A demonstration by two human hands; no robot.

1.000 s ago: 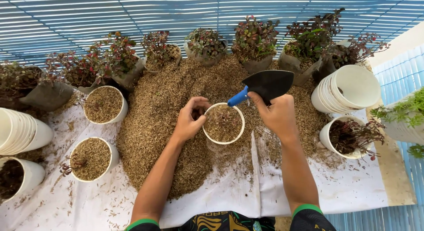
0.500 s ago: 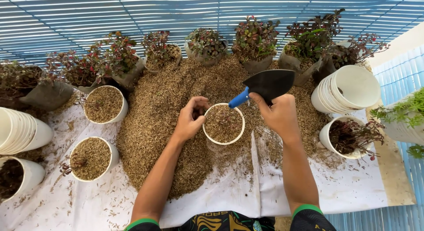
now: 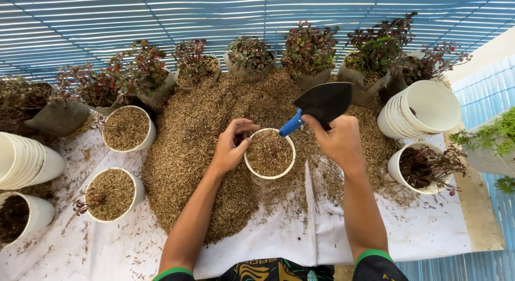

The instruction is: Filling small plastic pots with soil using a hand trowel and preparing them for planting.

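Observation:
My left hand (image 3: 232, 147) grips the left rim of a white pot (image 3: 270, 154) filled with brown husk, standing in the middle of a big husk pile (image 3: 198, 147) on a white sheet. My right hand (image 3: 337, 141) holds a small black trowel (image 3: 322, 104) by its blue handle, blade raised above and to the right of the pot. The blade looks empty.
Two husk-filled white pots (image 3: 127, 128) (image 3: 111, 193) stand at the left, beside a stack of empty pots (image 3: 24, 160). Another stack (image 3: 421, 109) lies at the right, above a pot holding a red plant (image 3: 424, 167). Bagged red-leaved plants (image 3: 308, 53) line the back.

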